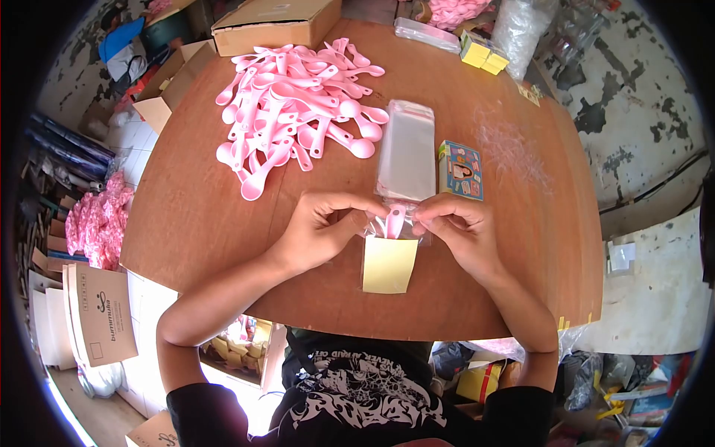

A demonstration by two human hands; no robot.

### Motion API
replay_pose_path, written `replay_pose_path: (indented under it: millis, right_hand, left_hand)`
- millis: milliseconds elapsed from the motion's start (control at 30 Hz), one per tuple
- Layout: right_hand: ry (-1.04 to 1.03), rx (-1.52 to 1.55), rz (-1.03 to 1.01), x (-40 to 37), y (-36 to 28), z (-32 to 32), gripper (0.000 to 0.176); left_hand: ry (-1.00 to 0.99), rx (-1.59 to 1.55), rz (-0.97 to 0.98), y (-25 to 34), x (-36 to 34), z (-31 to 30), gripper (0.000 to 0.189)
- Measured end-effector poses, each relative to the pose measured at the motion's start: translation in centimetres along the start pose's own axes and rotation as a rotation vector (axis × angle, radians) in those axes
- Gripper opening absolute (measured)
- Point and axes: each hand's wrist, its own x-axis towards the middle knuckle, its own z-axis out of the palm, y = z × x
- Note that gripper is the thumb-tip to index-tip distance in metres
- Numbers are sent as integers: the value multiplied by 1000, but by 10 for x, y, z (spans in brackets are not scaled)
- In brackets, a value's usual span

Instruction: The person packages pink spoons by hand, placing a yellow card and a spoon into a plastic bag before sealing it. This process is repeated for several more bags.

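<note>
Between my hands is a clear plastic bag [365,257] holding a yellow card [389,266] and a pink spoon [395,221], whose handle end shows at the top. My left hand [328,227] pinches the bag's upper left edge, while my right hand [460,227] pinches its upper right edge. Just beyond lies a stack of clear bags [406,153]. Right of that stack is a small blue and yellow box [461,172]. A large pile of pink spoons [298,104] spreads over the table's far left part.
The wooden table [194,223] has a cardboard box [275,22] at its far edge. Yellow boxes [484,54], another bag pack [427,34] and a plastic roll [523,33] sit far right. Thin clear strips [510,153] lie on the right. Cardboard boxes [104,313] stand at the lower left.
</note>
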Motion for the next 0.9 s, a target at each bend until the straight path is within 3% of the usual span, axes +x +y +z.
replay_pose_path:
  millis: [200,400,467,600,700,800,867,900]
  right_hand:
    - [-13,16,-19,-1,-2,2,20]
    - [-22,18,-32,-1,-3,3,12]
    - [25,51,-77,-1,-4,14,12]
    - [55,0,-121,-6,1,20,20]
    - [75,52,-99,-9,-11,17,23]
    - [108,-30,-24,-12,-21,10,24]
    - [83,-131,7,-11,-22,4,20]
    - [83,-125,9,-9,-21,-1,20]
  left_hand:
    - [-16,38,-25,1,-1,-3,20]
    - [-44,-119,-42,4,-2,-3,14]
    - [-6,9,31,6,-1,5,16]
    - [22,45,-29,24,-3,4,19]
    - [-112,351,-6,74,-27,-6,9]
    - [-472,427,127,108,-60,-17,10]
    - [-674,338,-46,97,-100,-28,13]
    - [-819,342,-299,89,-117,-33,14]
